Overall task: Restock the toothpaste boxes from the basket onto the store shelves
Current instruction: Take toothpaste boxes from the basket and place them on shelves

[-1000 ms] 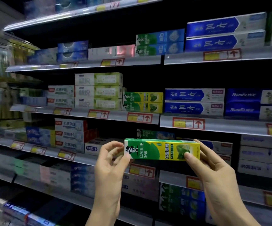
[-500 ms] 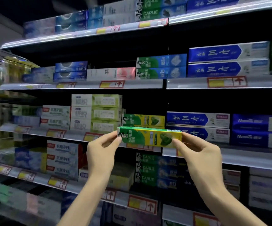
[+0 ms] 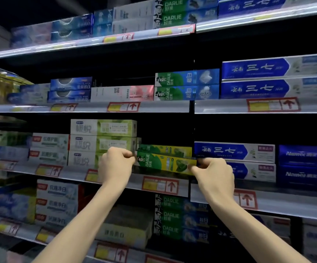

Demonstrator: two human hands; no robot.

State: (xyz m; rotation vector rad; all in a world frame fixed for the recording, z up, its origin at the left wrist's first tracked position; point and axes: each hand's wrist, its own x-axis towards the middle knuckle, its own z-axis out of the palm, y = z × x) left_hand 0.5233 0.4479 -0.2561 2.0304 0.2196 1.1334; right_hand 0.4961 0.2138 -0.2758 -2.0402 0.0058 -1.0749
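A green-and-yellow toothpaste box [image 3: 165, 164] is held lengthwise at a store shelf [image 3: 134, 182], pinched at both ends. Its left end is gripped by the curled fingers and thumb of the left hand [image 3: 115, 164], and its right end by those of the right hand [image 3: 214, 173]. The box is tilted slightly, with its right end lower. It is positioned at the front of the shelf, directly before a matching box [image 3: 167, 149] that is seen just above and behind it. Whether the held box rests on the shelf board cannot be told. Just to the left, white-and-green boxes [image 3: 104, 128] are stacked three high, and their lower right corner is covered by the left hand. In the neighbouring shelf section to the right, blue-and-white boxes [image 3: 233, 151] are stacked two high. A red-framed price label [image 3: 160, 185] with an upward arrow is fixed to the shelf edge below the held box. More shelves of toothpaste are seen above and below, blurred toward the edges.
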